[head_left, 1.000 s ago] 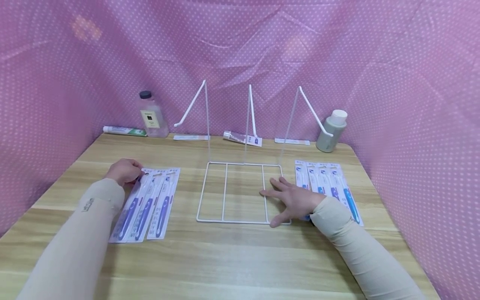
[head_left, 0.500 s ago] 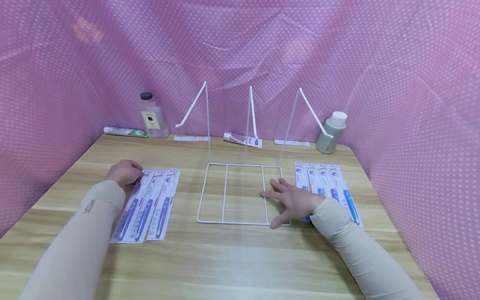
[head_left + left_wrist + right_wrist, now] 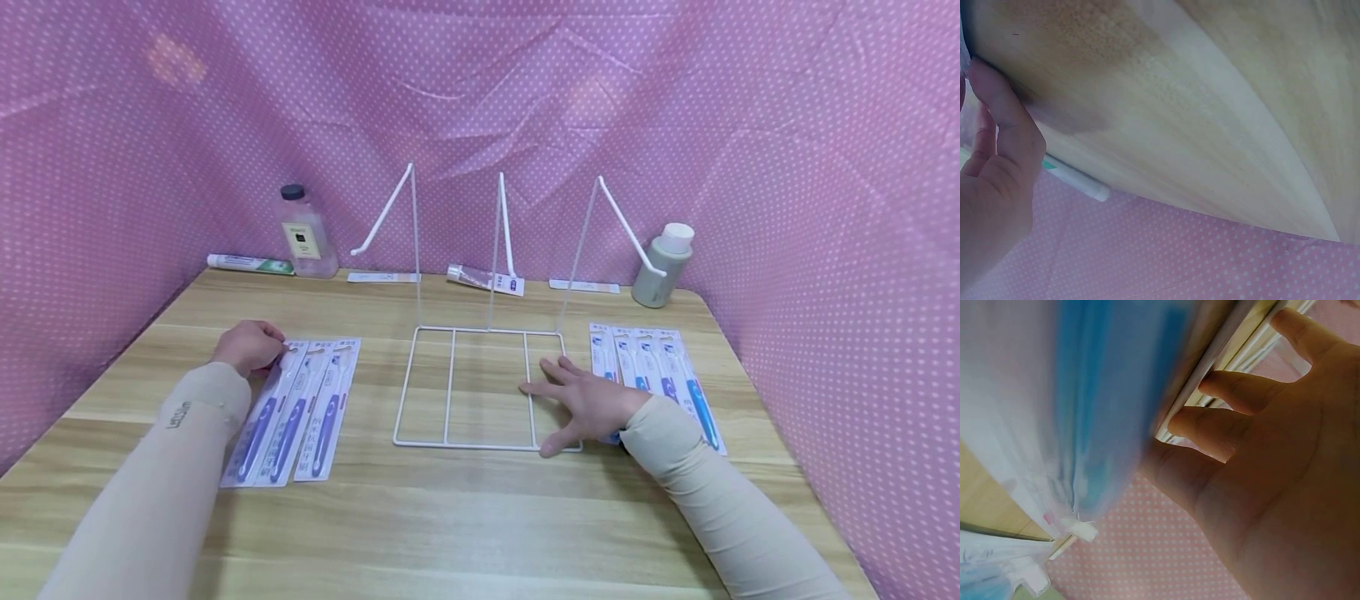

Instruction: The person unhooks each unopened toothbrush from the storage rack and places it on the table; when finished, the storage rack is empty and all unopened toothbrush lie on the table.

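Observation:
On the left of the table lie three packaged toothbrushes with purple handles in a row. My left hand (image 3: 251,346) is at the top of the outermost toothbrush pack (image 3: 260,429), pinching its upper edge. In the left wrist view, the curled fingers (image 3: 1007,112) meet at a sliver of clear packaging at the frame's edge. My right hand (image 3: 581,402) lies with fingers spread over the right side of the base of a white wire display rack (image 3: 447,387). Under and behind its wrist are several more toothbrush packs (image 3: 697,400), partly hidden, with blue and purple handles.
Three hooked arms (image 3: 386,208) rise from the rack's back. Along the table's rear edge are a clear bottle (image 3: 318,250), a grey-green bottle (image 3: 660,271), toothpaste tubes (image 3: 483,277) and flat white packets (image 3: 382,277). Pink dotted cloth (image 3: 480,83) encloses the table.

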